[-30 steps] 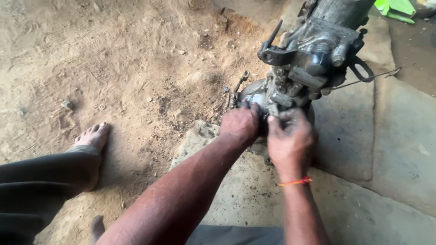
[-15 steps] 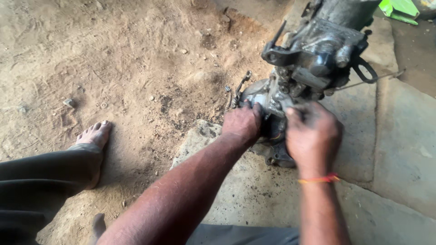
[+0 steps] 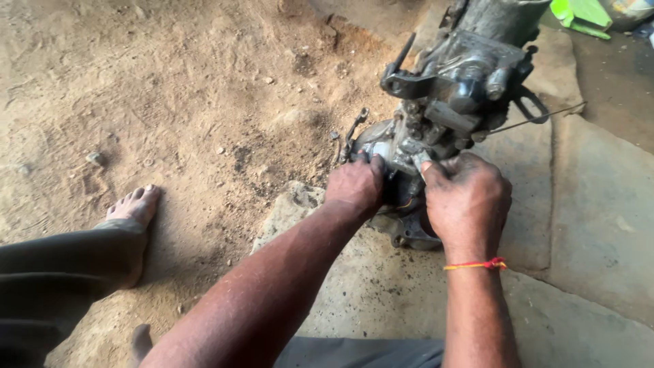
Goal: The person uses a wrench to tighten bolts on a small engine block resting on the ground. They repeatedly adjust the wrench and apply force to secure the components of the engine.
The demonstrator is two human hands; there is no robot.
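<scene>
A grimy grey metal engine assembly [image 3: 456,88] stands on a stone slab [image 3: 586,204] at the upper right. My left hand [image 3: 355,185] grips the left side of its lower round housing [image 3: 409,228]. My right hand [image 3: 467,202], with an orange thread at the wrist, is closed over the front of that housing, fingertips pinching a small part near the middle. What sits under the fingers is hidden.
Sandy dirt ground [image 3: 204,102] with small stones fills the left. My bare left foot [image 3: 133,208] and dark trouser leg lie at the lower left. A thin wire [image 3: 545,116] sticks out right of the engine. Green plastic [image 3: 579,13] lies at the top right.
My right hand has shifted right and up along the housing. The left hand has stayed on the housing's left side. The view moved slightly closer.
</scene>
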